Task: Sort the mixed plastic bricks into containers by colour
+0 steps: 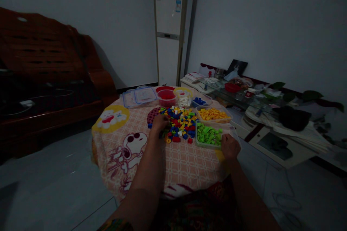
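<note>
A mixed pile of small toy bricks [176,124] in red, blue, yellow and white lies on the round cloth-covered table [187,166]. My left hand [160,122] is at the pile's left edge, fingers bent down among the bricks; its fingertips are too dark to make out. My right hand [230,146] is closed at the right front corner of a clear box of green bricks [208,134]; whether anything is between its fingers is hidden. Behind that box stands a box of yellow bricks [214,114], and farther back a box of blue bricks [200,101].
A red tub [166,97], white pieces [184,101] and clear lids [145,95] are at the table's far side. A wooden bench [43,50] stands left, a tall white cabinet [169,14] behind, and a cluttered low stand [273,144] right.
</note>
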Demonstrator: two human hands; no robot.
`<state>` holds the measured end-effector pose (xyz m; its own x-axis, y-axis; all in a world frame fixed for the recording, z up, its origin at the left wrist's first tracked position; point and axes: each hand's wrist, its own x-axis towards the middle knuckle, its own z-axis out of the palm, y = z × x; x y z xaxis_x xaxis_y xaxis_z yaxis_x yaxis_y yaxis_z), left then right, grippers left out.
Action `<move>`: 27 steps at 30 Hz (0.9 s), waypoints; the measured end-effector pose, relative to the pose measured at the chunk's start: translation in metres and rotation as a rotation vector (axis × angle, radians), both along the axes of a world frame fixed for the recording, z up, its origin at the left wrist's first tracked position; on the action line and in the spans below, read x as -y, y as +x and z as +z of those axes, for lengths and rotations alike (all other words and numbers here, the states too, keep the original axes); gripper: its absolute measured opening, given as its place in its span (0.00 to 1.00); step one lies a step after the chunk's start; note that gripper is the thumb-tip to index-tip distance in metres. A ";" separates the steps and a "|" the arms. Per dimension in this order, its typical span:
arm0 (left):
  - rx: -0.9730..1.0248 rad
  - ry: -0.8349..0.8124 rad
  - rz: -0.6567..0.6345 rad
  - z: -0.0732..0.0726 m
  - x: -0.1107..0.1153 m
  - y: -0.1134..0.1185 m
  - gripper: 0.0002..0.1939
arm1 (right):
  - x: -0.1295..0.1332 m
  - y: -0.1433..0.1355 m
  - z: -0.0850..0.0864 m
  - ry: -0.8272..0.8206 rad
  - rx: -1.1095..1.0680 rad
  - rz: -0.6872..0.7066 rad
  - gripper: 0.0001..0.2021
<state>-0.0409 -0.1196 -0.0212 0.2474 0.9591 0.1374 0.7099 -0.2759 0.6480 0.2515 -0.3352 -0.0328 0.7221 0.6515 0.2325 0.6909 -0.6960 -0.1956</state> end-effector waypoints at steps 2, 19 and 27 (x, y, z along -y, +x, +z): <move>0.122 0.022 -0.040 0.000 -0.001 0.002 0.05 | 0.000 0.000 0.001 0.002 -0.002 0.000 0.20; 0.531 -0.167 -0.672 0.004 0.054 0.107 0.16 | -0.001 0.002 -0.002 0.022 0.001 0.010 0.18; 0.235 0.062 -0.228 0.014 0.021 0.049 0.13 | -0.001 0.003 -0.005 0.029 -0.005 0.010 0.18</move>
<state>0.0083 -0.1406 -0.0069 0.4095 0.8707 0.2725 0.4586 -0.4546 0.7635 0.2549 -0.3341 -0.0380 0.7168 0.6517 0.2478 0.6967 -0.6831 -0.2189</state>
